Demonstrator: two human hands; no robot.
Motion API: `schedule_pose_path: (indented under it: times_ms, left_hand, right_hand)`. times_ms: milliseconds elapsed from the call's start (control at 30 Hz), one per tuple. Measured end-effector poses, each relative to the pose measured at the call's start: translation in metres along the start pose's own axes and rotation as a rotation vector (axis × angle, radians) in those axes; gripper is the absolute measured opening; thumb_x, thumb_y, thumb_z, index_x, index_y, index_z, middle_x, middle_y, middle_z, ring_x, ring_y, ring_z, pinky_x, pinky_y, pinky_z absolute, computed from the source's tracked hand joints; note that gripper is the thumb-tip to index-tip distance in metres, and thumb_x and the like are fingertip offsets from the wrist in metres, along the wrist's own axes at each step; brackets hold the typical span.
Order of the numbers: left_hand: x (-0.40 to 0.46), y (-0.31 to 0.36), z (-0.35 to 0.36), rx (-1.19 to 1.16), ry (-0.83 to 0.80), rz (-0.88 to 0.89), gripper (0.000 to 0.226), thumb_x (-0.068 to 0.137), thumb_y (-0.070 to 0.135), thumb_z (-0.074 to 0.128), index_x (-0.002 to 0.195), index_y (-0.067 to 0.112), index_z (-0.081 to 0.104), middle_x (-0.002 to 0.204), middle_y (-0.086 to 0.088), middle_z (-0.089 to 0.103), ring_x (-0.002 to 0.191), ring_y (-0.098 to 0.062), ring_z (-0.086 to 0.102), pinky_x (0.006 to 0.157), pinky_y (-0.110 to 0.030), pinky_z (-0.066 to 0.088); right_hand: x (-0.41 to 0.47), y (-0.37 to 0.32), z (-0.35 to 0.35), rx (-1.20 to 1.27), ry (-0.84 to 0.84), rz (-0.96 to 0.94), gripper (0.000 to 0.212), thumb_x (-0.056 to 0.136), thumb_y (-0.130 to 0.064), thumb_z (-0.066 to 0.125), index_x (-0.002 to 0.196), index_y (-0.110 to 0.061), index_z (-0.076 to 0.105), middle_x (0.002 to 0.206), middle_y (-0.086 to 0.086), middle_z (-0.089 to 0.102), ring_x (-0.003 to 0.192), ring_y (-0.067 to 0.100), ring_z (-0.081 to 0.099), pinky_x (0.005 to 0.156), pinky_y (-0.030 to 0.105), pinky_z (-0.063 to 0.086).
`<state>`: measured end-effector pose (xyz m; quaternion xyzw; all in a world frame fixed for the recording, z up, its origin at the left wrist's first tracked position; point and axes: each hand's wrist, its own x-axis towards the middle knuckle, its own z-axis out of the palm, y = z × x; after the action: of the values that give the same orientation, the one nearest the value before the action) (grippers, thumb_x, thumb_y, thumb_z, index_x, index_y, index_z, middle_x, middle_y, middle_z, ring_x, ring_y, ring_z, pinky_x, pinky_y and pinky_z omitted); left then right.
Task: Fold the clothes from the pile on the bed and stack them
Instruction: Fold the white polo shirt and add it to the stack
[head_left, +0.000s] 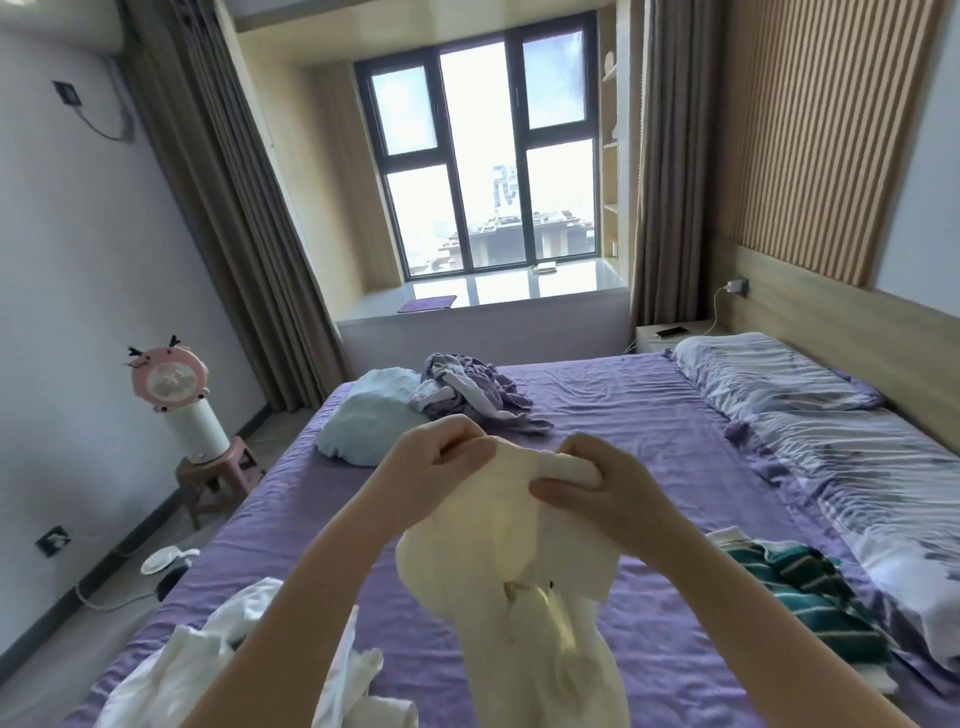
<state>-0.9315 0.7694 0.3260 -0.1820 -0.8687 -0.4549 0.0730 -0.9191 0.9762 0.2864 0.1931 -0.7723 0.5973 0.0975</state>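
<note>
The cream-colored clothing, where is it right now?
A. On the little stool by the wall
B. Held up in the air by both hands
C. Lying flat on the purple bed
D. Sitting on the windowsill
B: the left hand and right hand each grip the top of the cream garment, which hangs down above the purple bed.

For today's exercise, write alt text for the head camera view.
Both hands, left hand and right hand, hold up a cream garment by its top edge over a purple bed. White clothes lie at lower left, a green striped garment at right.
</note>
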Motion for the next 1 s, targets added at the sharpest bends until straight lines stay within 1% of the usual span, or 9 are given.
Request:
schedule_pose_path:
  times_ms: [133, 233, 333, 433, 500, 633, 733, 833, 1000]
  left_hand:
    - [-0.005, 0.0, 0.006, -0.169, -0.084, 0.027, 0.033, 0.075, 0.022, 0.08, 0.101, 0.023, 0.06, 0.091, 0.007, 0.061, 0.084, -0.005, 0.058, 0.075, -0.016, 0.047]
    - [-0.006, 0.006, 0.022, -0.225, -0.094, -0.024, 0.015, 0.078, 0.02, 0.077, 0.085, 0.024, 0.065, 0.072, 0.002, 0.054, 0.066, -0.011, 0.046, 0.059, -0.021, 0.038]
    - [-0.006, 0.003, 0.028, -0.245, -0.02, -0.065, 0.018, 0.081, 0.022, 0.075, 0.066, 0.025, 0.065, 0.063, 0.008, 0.048, 0.061, -0.009, 0.039, 0.053, -0.02, 0.032]
    - [-0.003, 0.004, 0.023, -0.336, 0.086, -0.106, 0.014, 0.075, 0.029, 0.075, 0.066, 0.021, 0.067, 0.062, 0.005, 0.048, 0.06, -0.009, 0.038, 0.054, -0.022, 0.031]
    - [0.0, 0.004, 0.018, -0.367, 0.172, -0.123, 0.019, 0.07, 0.034, 0.076, 0.068, 0.018, 0.067, 0.065, 0.0, 0.047, 0.063, -0.012, 0.038, 0.054, -0.024, 0.03]
    - [0.004, -0.008, 0.007, -0.369, 0.366, -0.164, 0.018, 0.078, 0.017, 0.075, 0.064, 0.015, 0.064, 0.058, 0.005, 0.046, 0.057, -0.008, 0.038, 0.051, -0.02, 0.031]
    - [-0.003, -0.024, 0.007, -0.138, 0.47, -0.153, 0.024, 0.081, 0.021, 0.074, 0.063, 0.012, 0.06, 0.048, 0.013, 0.041, 0.047, -0.001, 0.034, 0.046, -0.015, 0.029]
    - [-0.018, -0.04, 0.017, 0.068, 0.524, -0.156, 0.026, 0.082, 0.029, 0.072, 0.067, 0.012, 0.06, 0.047, 0.01, 0.043, 0.045, -0.002, 0.041, 0.047, -0.016, 0.032]
    - [-0.043, -0.038, 0.064, -0.044, 0.282, -0.106, 0.015, 0.079, 0.031, 0.075, 0.067, 0.027, 0.067, 0.06, 0.017, 0.063, 0.055, 0.006, 0.052, 0.054, -0.013, 0.038]
  right_hand:
    - [0.017, -0.012, 0.001, -0.075, 0.005, -0.006, 0.019, 0.07, -0.035, 0.08, 0.069, -0.03, 0.062, 0.062, -0.016, 0.058, 0.056, -0.004, 0.049, 0.051, 0.012, 0.038]
    - [0.019, -0.013, -0.002, -0.075, 0.02, 0.044, 0.015, 0.07, -0.036, 0.079, 0.072, -0.033, 0.065, 0.068, -0.015, 0.064, 0.059, -0.004, 0.054, 0.053, 0.013, 0.043]
    - [0.006, 0.001, -0.013, 0.123, -0.009, 0.154, 0.027, 0.067, -0.025, 0.084, 0.088, -0.032, 0.068, 0.082, -0.009, 0.07, 0.072, 0.003, 0.064, 0.058, 0.019, 0.051]
    - [-0.019, 0.029, -0.017, 0.351, -0.177, 0.298, 0.048, 0.065, -0.014, 0.084, 0.109, -0.012, 0.064, 0.091, 0.01, 0.074, 0.08, 0.02, 0.069, 0.066, 0.029, 0.056]
    - [-0.039, 0.049, -0.014, 0.391, -0.243, 0.351, 0.042, 0.067, -0.015, 0.077, 0.105, -0.001, 0.064, 0.091, 0.01, 0.073, 0.081, 0.019, 0.067, 0.071, 0.026, 0.053]
    - [-0.065, 0.076, -0.003, 0.391, -0.202, 0.465, 0.023, 0.082, -0.019, 0.067, 0.088, 0.003, 0.063, 0.08, 0.01, 0.064, 0.075, 0.017, 0.061, 0.072, 0.031, 0.053]
    - [-0.059, 0.076, 0.001, 0.014, -0.007, 0.421, 0.014, 0.091, -0.016, 0.061, 0.078, -0.012, 0.058, 0.064, 0.0, 0.06, 0.051, 0.003, 0.053, 0.056, 0.023, 0.049]
    - [-0.038, 0.057, -0.003, -0.272, 0.196, 0.298, 0.014, 0.086, -0.02, 0.066, 0.075, -0.015, 0.059, 0.059, -0.006, 0.06, 0.048, -0.003, 0.052, 0.048, 0.01, 0.04]
    - [-0.008, 0.015, 0.005, 0.286, 0.109, 0.342, 0.007, 0.091, -0.003, 0.057, 0.085, 0.001, 0.055, 0.068, 0.013, 0.068, 0.056, 0.023, 0.068, 0.045, 0.035, 0.056]
